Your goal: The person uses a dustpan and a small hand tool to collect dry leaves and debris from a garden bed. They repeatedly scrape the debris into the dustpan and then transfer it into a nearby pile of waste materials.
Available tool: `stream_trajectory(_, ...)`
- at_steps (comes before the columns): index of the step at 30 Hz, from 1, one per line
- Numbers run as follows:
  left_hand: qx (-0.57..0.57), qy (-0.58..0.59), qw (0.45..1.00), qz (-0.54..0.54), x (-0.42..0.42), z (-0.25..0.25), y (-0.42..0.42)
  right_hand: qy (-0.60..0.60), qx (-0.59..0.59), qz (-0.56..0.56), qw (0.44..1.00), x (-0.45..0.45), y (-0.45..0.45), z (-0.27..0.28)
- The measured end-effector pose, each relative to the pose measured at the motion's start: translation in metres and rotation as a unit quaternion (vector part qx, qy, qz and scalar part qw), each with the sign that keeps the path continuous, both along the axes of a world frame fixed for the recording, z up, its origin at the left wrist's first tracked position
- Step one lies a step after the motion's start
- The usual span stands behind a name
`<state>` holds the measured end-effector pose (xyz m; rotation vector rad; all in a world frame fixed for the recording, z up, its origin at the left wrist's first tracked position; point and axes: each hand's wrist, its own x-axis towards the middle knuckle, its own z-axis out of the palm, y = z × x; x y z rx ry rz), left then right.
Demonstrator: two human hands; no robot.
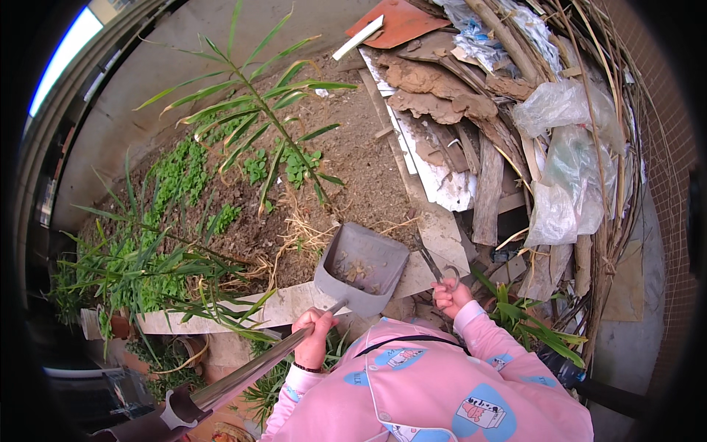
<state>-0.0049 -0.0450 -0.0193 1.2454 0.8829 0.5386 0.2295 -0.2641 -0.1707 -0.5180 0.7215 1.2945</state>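
Note:
My left hand (312,338) is closed around the metal handle of a grey dustpan (362,298), whose pan rests over the pale edge of a soil bed. Dry yellowish leaf bits (356,271) lie inside the pan. In my right hand (452,297) is a pair of metal fire tongs or long scissors (433,266); which of the two I cannot tell. The tool points away from me, just right of the pan, and its tips are near the bed's corner. A long shiny tube (243,364) runs from my left hand to the lower left.
Leafy stalks (270,116) lean over the soil (359,149), with low green plants (177,179) at left. Bark and wood (486,188), plastic bags (569,182) and long dry sticks are piled at right. Potted plants (190,351) stand below the bed's tiled edge (248,312).

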Motion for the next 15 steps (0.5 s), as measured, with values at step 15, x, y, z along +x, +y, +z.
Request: stream_trajectory(15, -0.006, 0.03, 0.999, -0.022, 0.009, 0.001, 0.002, -0.007, 0.042, -0.003, 0.999, -0.002, -0.007, 0.003)
